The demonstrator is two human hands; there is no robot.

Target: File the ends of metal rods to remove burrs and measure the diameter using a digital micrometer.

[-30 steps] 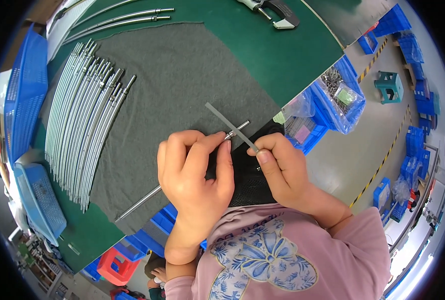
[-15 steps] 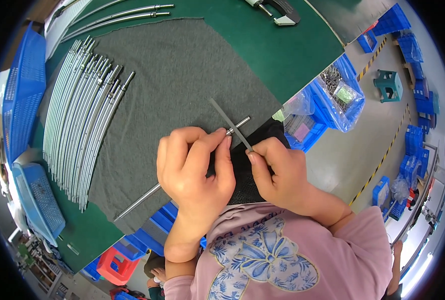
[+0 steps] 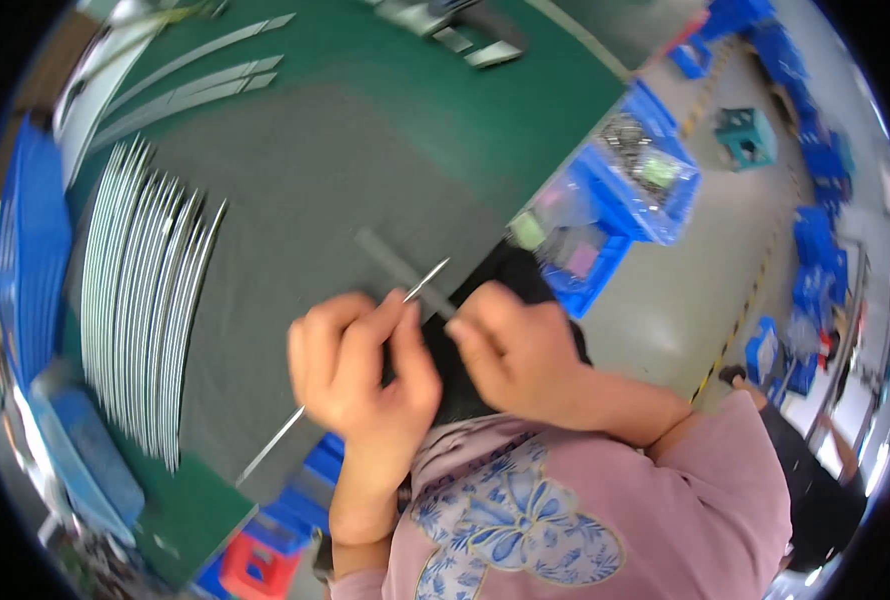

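The left hand (image 3: 360, 365) is curled into a loose fist over the near edge of the dark grey felt mat (image 3: 325, 190), its fingers closed around a long thin silver metal rod (image 3: 427, 281); the rod runs slantwise through the fist, its lower end sticking out toward the mat's near corner and its pointed tip rising just past the fingertips; the right hand (image 3: 510, 350) sits just beside the left, fingers pinched on a flat grey file-like strip (image 3: 397, 268) that crosses the rod near its tip; the blue plastic bins (image 3: 620, 180) at the bench's right edge hold small bagged parts, too blurred to tell apart; a fan of silver metal rods (image 3: 150, 300) lies on the mat's left side; against half a second ago, both hands sit lower in the view, their grips unchanged.
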